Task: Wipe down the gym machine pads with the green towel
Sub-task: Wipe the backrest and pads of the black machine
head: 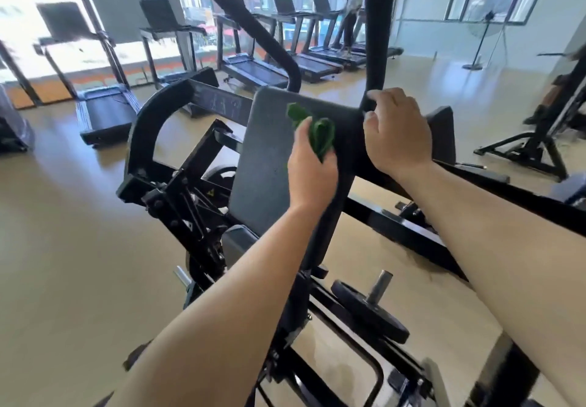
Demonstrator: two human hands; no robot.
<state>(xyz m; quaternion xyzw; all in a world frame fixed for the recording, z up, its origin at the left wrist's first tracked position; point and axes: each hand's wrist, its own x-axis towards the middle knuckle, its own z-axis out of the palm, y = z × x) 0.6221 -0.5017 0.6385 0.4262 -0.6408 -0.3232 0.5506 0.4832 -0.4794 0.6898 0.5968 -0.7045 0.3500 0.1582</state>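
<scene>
A tall dark grey back pad [266, 159] of a black gym machine stands tilted in the middle of the view. My left hand [312, 173] is closed around a bunched green towel [318, 132] and presses it against the pad's upper right part. My right hand [396, 135] grips a black vertical bar [379, 42] of the machine just right of the pad's top corner. A smaller pad [442, 135] shows behind my right hand.
A black weight plate [367, 316] on a steel peg sits low on the frame. Treadmills [253, 70] line the windows at the back, with a person on the far one. Another black machine [539, 140] stands at the right; a floor fan [480, 42] is behind.
</scene>
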